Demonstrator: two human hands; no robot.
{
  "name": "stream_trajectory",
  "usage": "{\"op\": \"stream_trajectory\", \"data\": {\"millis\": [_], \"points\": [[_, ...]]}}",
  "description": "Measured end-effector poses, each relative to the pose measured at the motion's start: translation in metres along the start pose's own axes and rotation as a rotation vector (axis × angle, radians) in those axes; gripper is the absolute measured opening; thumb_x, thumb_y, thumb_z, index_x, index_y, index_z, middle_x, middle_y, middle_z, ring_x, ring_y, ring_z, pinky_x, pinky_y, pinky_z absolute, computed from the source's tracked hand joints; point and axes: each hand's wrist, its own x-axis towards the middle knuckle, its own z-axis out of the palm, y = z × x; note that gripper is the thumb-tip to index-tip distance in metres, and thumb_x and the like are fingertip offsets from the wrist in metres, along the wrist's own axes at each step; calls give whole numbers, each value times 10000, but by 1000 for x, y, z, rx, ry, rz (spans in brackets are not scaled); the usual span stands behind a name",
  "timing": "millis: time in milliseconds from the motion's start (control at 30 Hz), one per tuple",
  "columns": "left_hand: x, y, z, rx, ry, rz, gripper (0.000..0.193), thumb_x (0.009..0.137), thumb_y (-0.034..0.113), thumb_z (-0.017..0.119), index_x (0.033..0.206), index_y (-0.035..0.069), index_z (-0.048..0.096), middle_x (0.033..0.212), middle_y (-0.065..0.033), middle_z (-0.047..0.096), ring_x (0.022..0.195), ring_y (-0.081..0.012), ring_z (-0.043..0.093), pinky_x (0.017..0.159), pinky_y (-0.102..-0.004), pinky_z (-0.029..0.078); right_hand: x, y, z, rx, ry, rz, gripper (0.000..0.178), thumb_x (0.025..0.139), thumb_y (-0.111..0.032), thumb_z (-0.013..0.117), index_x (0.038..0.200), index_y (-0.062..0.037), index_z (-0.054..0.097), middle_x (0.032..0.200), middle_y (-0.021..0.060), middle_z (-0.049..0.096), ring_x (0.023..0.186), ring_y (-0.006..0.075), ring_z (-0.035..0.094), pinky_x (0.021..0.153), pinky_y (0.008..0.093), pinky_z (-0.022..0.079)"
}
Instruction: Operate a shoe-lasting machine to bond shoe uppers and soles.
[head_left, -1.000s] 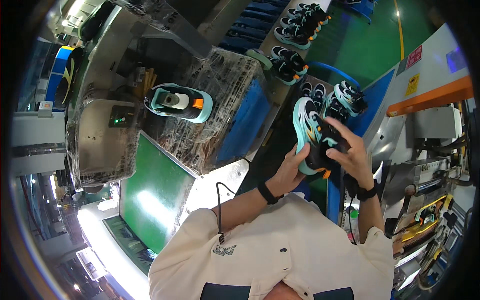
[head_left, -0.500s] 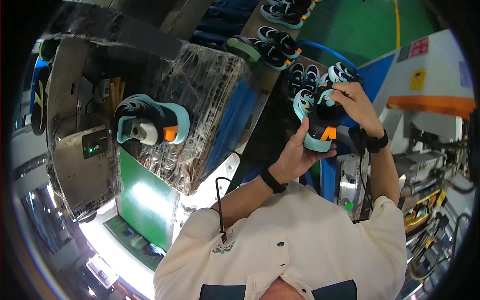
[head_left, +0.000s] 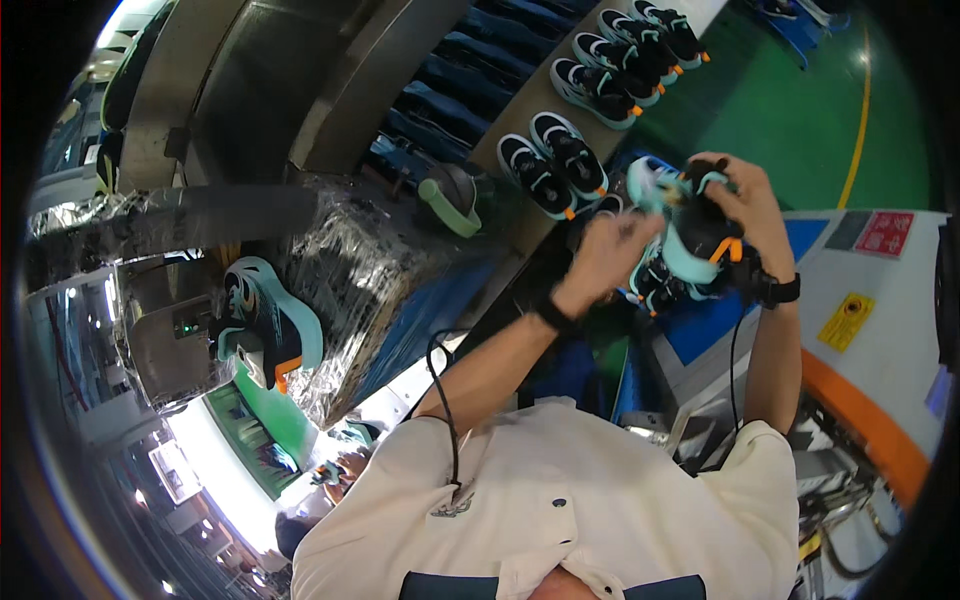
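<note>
My right hand (head_left: 748, 205) is closed on a black and turquoise sneaker (head_left: 700, 235) with an orange heel tab, gripping it by its upper. Close to the sneaker's left side is my left hand (head_left: 608, 258), its fingers smeared by motion. Whether those fingers touch the sneaker I cannot tell. More of the same kind of sneakers (head_left: 655, 285) show partly behind and below the held one. Another turquoise and black sneaker (head_left: 285, 310) sits on the machine to my left, away from both hands.
Several dark sneakers with orange tabs (head_left: 555, 165) stand in pairs along a ledge ahead. A green curved piece (head_left: 450, 207) rests beside the film-wrapped machine block (head_left: 375, 270). At right is a pale machine panel (head_left: 880, 300) with a yellow label. Behind my left arm, part of another person shows.
My right hand has lifted the sneaker farther away and to the right. The left hand has come off its sole and moved up beside it. The view has also shifted.
</note>
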Motion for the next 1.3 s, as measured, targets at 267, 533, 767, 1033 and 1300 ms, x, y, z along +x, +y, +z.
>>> {"op": "stream_trajectory", "data": {"millis": [267,533,767,1033,1300], "points": [[226,-36,-43,620,862,375,402,809,244,714,1131,18,626,1164,-217,593,920,-357,630,843,-425,492,81,52,-53,-54,59,-252,391,784,38,543,1162,-7,628,934,71,673,847,114,592,790,251,462],[280,-47,-71,686,742,205,258,854,249,619,1051,83,644,1014,-160,669,934,-397,630,793,-490,504,118,90,-78,-30,71,-230,426,772,65,525,1176,-24,626,921,64,671,822,107,566,785,255,457],[286,-20,-105,295,447,9,252,866,183,584,1027,43,718,744,-177,692,646,-279,682,642,-353,551,140,102,-81,84,7,-277,421,786,70,505,1184,-9,619,964,62,676,852,110,588,822,250,460],[220,-31,-81,952,626,434,185,857,87,535,1009,68,637,874,-177,662,821,-384,647,713,-487,521,184,87,-81,72,-164,-507,406,779,77,497,1155,-2,628,978,61,677,893,109,594,845,251,461],[174,-30,-44,1009,665,369,283,792,-18,551,1066,46,583,983,-146,611,795,-359,649,665,-446,536,226,37,6,-462,-51,-737,400,718,-12,560,1063,-145,715,875,167,659,861,348,612,761,408,510]]}}
